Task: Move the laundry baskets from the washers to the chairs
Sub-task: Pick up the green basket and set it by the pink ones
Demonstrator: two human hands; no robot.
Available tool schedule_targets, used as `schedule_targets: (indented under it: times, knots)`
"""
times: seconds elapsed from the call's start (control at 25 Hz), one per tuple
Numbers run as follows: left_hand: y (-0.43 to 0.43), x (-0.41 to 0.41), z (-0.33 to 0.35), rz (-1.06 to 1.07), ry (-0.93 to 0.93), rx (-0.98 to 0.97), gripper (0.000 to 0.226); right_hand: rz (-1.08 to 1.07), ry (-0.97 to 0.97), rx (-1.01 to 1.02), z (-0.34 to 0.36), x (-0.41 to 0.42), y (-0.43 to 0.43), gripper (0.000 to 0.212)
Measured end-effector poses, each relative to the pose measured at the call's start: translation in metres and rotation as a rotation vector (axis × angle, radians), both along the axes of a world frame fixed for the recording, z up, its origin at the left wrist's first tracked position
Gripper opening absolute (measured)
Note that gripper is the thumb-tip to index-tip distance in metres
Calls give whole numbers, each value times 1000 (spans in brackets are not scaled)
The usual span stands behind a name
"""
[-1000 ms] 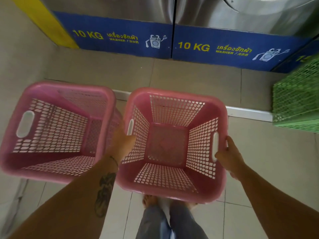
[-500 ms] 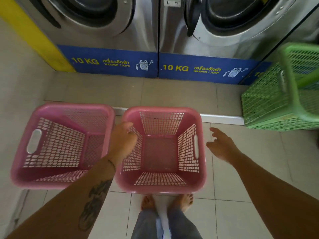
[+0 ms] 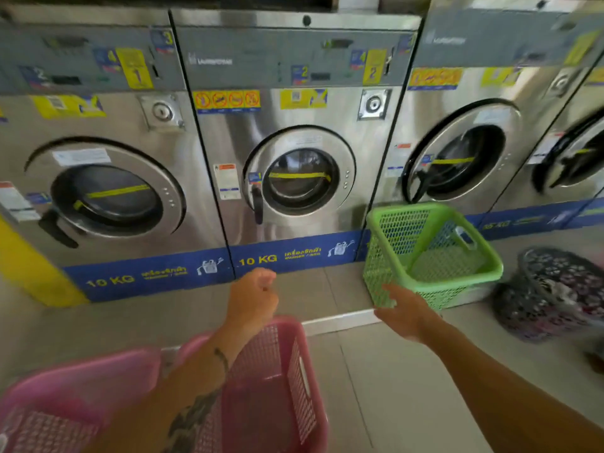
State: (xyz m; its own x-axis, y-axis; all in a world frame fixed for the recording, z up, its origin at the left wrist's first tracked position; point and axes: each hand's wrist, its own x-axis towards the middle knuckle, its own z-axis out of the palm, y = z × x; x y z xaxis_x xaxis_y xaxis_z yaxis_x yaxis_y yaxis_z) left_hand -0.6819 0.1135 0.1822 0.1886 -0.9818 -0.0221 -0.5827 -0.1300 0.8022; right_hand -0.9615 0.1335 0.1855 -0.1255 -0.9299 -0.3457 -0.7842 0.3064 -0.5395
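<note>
Two pink laundry baskets stand on the floor at the bottom, one at the left and one beside it on the right. My left hand hovers above the right pink basket, fingers loosely curled, holding nothing. A green laundry basket sits tilted against the base of the washers. My right hand reaches toward it with fingers extended. Its fingertips are at the basket's lower left corner. I cannot tell if they touch it.
A row of steel front-loading washers with blue 10 KG base strips fills the back. A dark mesh basket with laundry in it sits on the floor at the far right. A low white step edge crosses the tiled floor.
Both hands have let go of the right pink basket, which now rests on the floor. My view has lifted to the washers and my right hand has moved toward the green basket.
</note>
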Motion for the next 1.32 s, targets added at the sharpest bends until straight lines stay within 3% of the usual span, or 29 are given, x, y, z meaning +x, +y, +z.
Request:
schedule_targets:
  times: [0.44, 0.72, 0.92, 1.04, 1.16, 1.32]
  knots:
    - [-64, -269, 64, -242, -65, 88, 27, -23, 73, -107, 72, -252, -20, 62]
    - [-112, -363, 70, -276, -86, 121, 31, -7, 77, -56, 72, -343, -87, 67]
    - [-199, -399, 44, -272, -68, 114, 25, 8, 105, -60, 58, -378, -162, 73]
    - [-250, -418, 15, -255, -78, 190, 36, 18, 154, -38, 45, -399, -208, 69]
    - [-290, -432, -21, -212, -163, 321, 51, -5, 178, 16, 24, -425, -249, 64]
    - [-312, -448, -71, -182, -257, 395, 43, -2, 178, 117, -20, -464, -298, 70]
